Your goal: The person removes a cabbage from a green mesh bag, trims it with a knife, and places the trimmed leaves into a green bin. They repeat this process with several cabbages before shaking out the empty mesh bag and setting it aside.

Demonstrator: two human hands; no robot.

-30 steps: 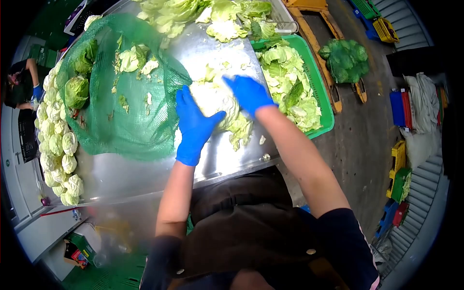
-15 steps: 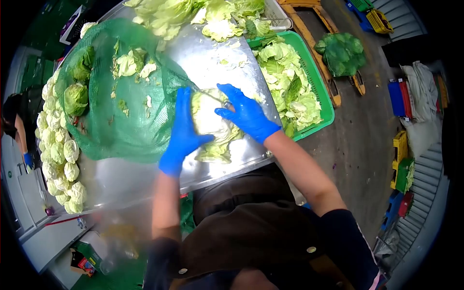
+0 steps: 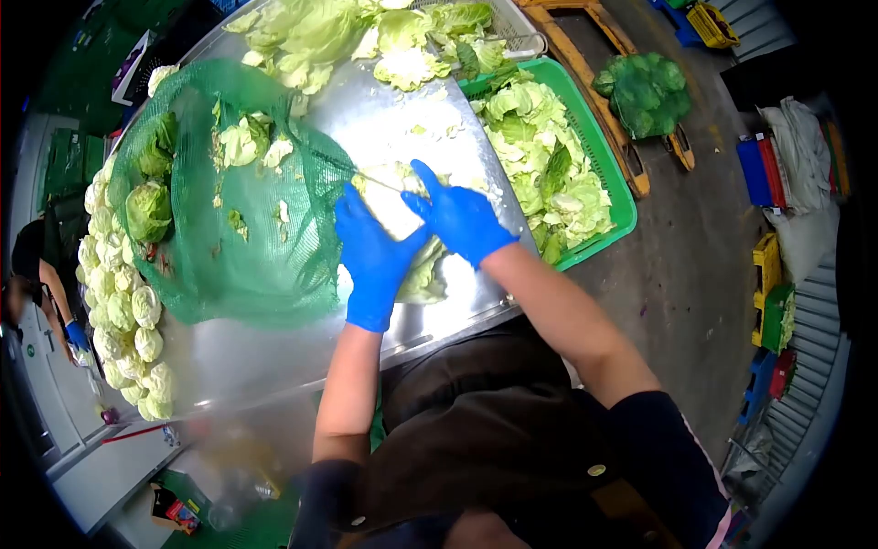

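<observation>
A pale green cabbage (image 3: 388, 203) lies on the metal table (image 3: 265, 352), partly hidden under both blue gloves. My left hand (image 3: 373, 265) is closed against its near left side, thumb toward the right. From my right hand (image 3: 465, 222), closed with the index finger raised, a thin knife (image 3: 377, 181) points left across the cabbage; its handle is hidden. Loose outer leaves (image 3: 422, 279) show below the hands. Just left of my left hand is a green mesh sack (image 3: 274, 265) with leaf scraps and whole heads on it.
Cabbage heads (image 3: 119, 306) are piled along the table's left edge. A green crate (image 3: 625, 197) of leaves stands at the right. More leaves (image 3: 315, 37) lie at the back. Beyond are a pallet jack (image 3: 599, 91), a netted cabbage bundle (image 3: 645, 94) and another person's gloved hand (image 3: 77, 336).
My left hand has moved right and turned over the cabbage, closer to my right hand. My right hand has shifted slightly left, and the thin blade now shows over the cabbage.
</observation>
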